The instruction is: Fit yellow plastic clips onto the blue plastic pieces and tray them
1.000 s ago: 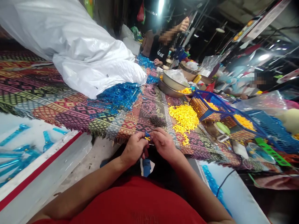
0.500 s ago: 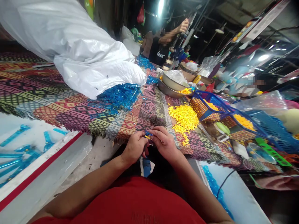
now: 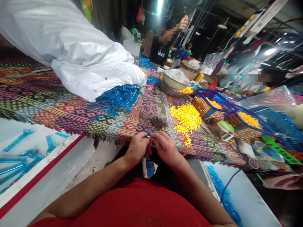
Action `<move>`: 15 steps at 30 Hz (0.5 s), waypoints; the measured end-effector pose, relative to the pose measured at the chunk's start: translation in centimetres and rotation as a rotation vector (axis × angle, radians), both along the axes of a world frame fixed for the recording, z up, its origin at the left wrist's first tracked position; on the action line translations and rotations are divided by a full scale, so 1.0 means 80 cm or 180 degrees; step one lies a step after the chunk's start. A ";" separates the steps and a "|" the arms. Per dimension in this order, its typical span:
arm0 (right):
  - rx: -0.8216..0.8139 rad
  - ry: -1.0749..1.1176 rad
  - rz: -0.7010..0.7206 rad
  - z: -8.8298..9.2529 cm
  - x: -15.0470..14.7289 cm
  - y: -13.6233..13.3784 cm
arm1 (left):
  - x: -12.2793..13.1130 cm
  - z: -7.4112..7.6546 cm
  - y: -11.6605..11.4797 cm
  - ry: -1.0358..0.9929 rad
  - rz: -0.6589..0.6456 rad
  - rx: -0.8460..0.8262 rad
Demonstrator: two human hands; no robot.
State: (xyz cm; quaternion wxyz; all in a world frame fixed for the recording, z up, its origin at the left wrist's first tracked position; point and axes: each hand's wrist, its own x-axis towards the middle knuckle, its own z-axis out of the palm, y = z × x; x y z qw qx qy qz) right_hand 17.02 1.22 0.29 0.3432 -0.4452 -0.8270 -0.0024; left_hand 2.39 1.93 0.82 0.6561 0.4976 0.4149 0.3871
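At the table's near edge, my left hand (image 3: 136,148) pinches a small blue plastic piece (image 3: 148,133) with a bit of yellow on it. My right hand (image 3: 165,147) meets it from the other side, its fingertips pressed together at the same piece. What exactly the right fingers grip is too small to make out. Just beyond the hands lies a little heap of dark, tiny parts (image 3: 158,122). A pile of small yellow plastic parts (image 3: 186,118) spreads to the right of it. Clear blue plastic pieces (image 3: 118,99) are heaped at the far left.
A large white sack (image 3: 94,63) lies over the patterned cloth (image 3: 71,110). Metal bowls (image 3: 175,82) and blue baskets (image 3: 205,105) of yellow parts stand at right. White boxes holding blue pieces (image 3: 21,160) flank me below the table. Across the table is another person (image 3: 161,47).
Both hands stay together at the table edge, with the fingers shifted slightly around the small piece. The whole view has moved a little.
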 end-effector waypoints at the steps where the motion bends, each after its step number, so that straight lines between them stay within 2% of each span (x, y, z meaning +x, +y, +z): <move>1: 0.0003 0.0051 -0.0042 0.001 0.000 -0.001 | 0.000 0.001 0.000 -0.0064 -0.0004 -0.0011; 5: 0.0021 0.0105 -0.0086 0.001 -0.001 -0.004 | 0.001 0.002 0.000 -0.0056 0.0019 0.0016; 10: 0.0083 0.0046 0.0058 -0.003 0.000 -0.002 | 0.004 -0.006 0.000 0.0121 0.0087 0.0140; 15: -0.0106 -0.0053 0.0148 -0.005 0.002 0.002 | 0.003 -0.009 0.000 0.0289 0.0111 0.0157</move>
